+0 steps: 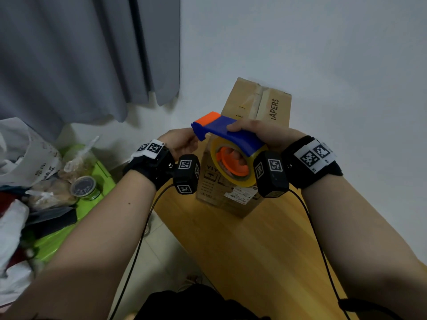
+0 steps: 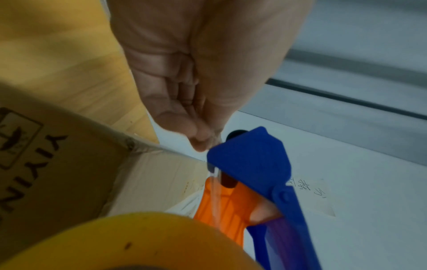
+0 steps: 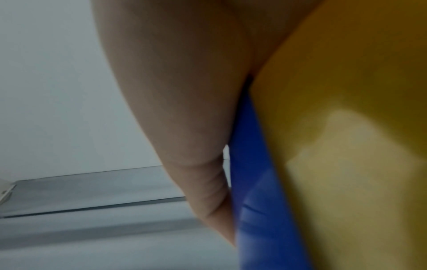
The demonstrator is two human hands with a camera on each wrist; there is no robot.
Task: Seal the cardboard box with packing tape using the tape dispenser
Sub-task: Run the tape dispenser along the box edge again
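A blue and orange tape dispenser (image 1: 227, 132) with a yellowish tape roll (image 1: 238, 166) is held in the air above a brown cardboard box (image 1: 258, 105) that lies on a wooden table (image 1: 254, 245). My right hand (image 1: 258, 131) grips the dispenser's blue body (image 3: 256, 201), thumb on top. My left hand (image 1: 182, 144) is at the dispenser's front end; in the left wrist view its fingertips (image 2: 201, 140) pinch the clear tape end (image 2: 216, 184) by the blue nose (image 2: 251, 157). The box's top seam carries old tape.
A green surface (image 1: 69, 229) at the left carries bags, a small can (image 1: 84, 187) and wrapped food. Grey curtains (image 1: 80, 54) hang at the back left, with a white wall behind the box. Black cables run from both wrist cameras over the table.
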